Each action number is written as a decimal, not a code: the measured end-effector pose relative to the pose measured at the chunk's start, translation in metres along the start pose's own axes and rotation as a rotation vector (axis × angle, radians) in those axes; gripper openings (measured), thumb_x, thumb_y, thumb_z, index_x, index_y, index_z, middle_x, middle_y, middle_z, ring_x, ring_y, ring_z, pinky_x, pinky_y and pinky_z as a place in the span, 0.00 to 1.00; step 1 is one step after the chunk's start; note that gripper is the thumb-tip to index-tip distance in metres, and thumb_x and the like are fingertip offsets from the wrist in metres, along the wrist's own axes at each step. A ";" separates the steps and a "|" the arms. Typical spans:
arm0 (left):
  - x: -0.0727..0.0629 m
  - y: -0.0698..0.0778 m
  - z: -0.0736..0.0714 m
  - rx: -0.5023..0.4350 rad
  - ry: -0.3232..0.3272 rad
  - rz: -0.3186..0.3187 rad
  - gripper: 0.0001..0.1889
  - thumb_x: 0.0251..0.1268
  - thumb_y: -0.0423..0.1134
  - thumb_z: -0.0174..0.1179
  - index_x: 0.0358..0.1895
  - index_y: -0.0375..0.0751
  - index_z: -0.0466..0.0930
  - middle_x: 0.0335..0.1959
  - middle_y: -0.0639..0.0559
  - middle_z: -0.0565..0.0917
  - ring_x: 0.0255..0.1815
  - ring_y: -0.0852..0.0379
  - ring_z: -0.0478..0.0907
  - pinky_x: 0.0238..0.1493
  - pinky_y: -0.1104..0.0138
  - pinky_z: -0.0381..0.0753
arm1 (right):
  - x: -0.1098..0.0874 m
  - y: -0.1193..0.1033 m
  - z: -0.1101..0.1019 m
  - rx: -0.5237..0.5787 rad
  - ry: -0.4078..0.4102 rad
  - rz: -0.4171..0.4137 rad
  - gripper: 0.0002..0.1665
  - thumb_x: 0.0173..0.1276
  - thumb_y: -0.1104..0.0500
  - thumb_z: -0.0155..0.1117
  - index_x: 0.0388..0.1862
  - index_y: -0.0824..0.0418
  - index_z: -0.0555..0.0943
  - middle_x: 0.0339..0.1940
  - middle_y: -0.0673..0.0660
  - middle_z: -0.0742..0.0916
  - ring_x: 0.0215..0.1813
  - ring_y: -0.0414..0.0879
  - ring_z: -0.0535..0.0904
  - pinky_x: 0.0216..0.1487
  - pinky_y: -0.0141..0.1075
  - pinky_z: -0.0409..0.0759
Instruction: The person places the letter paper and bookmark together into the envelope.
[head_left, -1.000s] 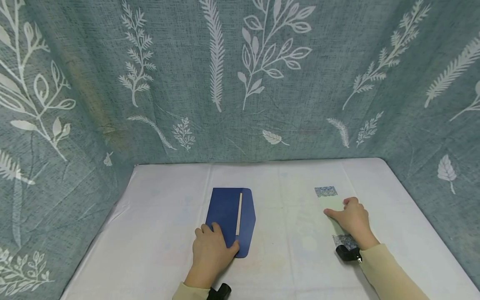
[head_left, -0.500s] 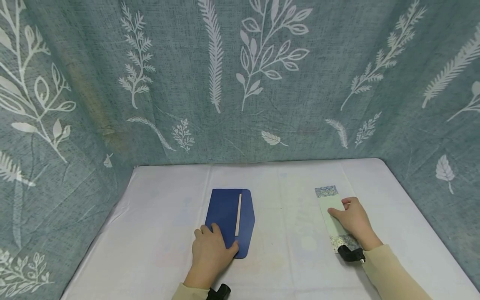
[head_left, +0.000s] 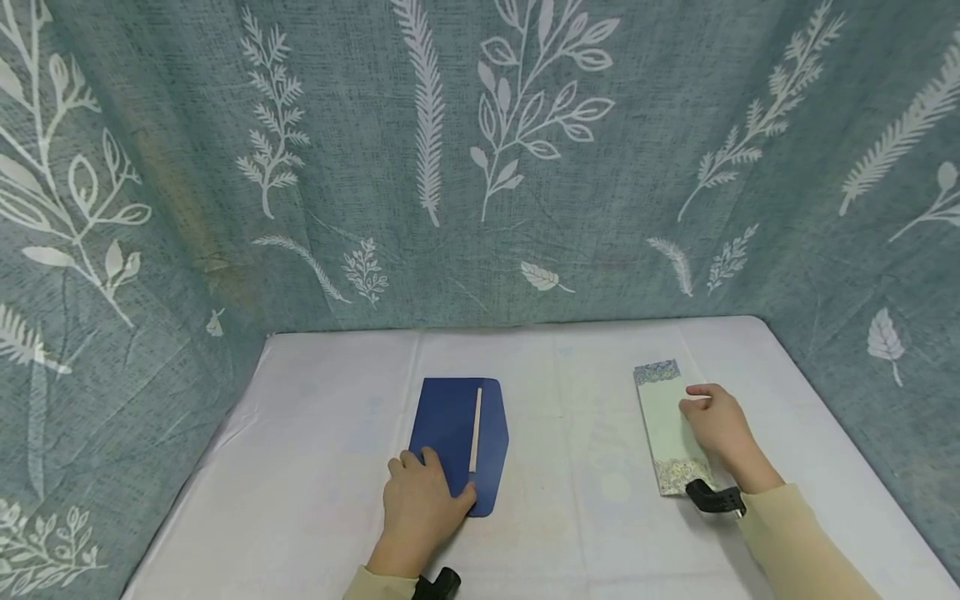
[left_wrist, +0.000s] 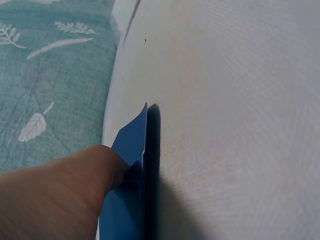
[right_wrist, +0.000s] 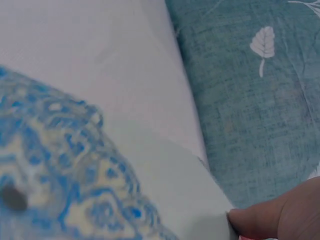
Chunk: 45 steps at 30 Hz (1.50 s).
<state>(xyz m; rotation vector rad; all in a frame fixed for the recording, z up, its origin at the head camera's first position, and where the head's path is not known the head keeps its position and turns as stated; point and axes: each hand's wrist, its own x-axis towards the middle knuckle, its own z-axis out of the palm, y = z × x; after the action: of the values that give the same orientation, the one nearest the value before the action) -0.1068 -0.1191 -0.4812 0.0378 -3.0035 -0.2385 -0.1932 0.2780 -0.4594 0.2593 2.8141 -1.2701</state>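
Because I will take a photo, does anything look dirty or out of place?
Yes: between the blue envelope and the pale green item, the white tablecloth shows faint yellowish patches, odd on otherwise plain cloth.

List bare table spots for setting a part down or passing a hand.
Widest: white tabletop between the blue envelope and the pale green card, and from the envelope to the left edge. Smaller: right hand to the right edge. Crowded: envelope's near end, with the left hand on it; card's right side, which the right hand grips.
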 end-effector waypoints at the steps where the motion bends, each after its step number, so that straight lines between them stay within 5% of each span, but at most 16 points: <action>1: 0.000 0.000 0.000 0.001 0.000 -0.001 0.47 0.49 0.64 0.63 0.57 0.19 0.71 0.45 0.22 0.72 0.45 0.31 0.71 0.32 0.51 0.79 | 0.000 -0.001 0.000 0.017 0.000 0.001 0.28 0.75 0.56 0.49 0.64 0.76 0.65 0.51 0.74 0.78 0.46 0.59 0.77 0.38 0.42 0.73; 6: 0.001 0.000 -0.001 0.008 0.001 -0.002 0.47 0.49 0.64 0.63 0.57 0.19 0.71 0.45 0.23 0.72 0.45 0.32 0.71 0.32 0.52 0.79 | 0.001 -0.011 0.005 0.124 -0.015 0.014 0.32 0.74 0.54 0.51 0.68 0.73 0.63 0.55 0.72 0.78 0.48 0.56 0.78 0.40 0.38 0.76; 15: 0.001 0.000 -0.004 0.005 0.000 0.005 0.47 0.48 0.63 0.64 0.56 0.18 0.71 0.44 0.22 0.72 0.45 0.32 0.71 0.31 0.51 0.78 | 0.006 -0.034 0.030 0.328 -0.068 -0.002 0.37 0.73 0.56 0.56 0.72 0.72 0.56 0.54 0.69 0.79 0.37 0.43 0.82 0.44 0.39 0.81; 28: 0.003 -0.001 -0.002 0.019 -0.009 0.005 0.48 0.48 0.64 0.63 0.57 0.18 0.71 0.45 0.22 0.72 0.45 0.31 0.71 0.29 0.53 0.79 | 0.008 -0.064 0.079 0.543 -0.039 -0.044 0.25 0.73 0.59 0.56 0.62 0.71 0.63 0.41 0.62 0.82 0.32 0.42 0.81 0.41 0.40 0.82; 45: 0.002 0.000 -0.002 0.003 0.003 0.001 0.48 0.49 0.64 0.63 0.57 0.18 0.71 0.46 0.21 0.72 0.46 0.30 0.71 0.31 0.51 0.79 | 0.001 -0.084 0.140 0.641 -0.038 -0.063 0.13 0.70 0.65 0.57 0.47 0.69 0.65 0.30 0.60 0.82 0.24 0.43 0.81 0.32 0.36 0.82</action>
<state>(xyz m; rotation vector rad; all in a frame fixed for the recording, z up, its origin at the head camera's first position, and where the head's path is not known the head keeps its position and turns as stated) -0.1082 -0.1195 -0.4790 0.0373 -3.0007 -0.2330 -0.2124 0.1186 -0.4897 0.1577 2.3092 -2.1288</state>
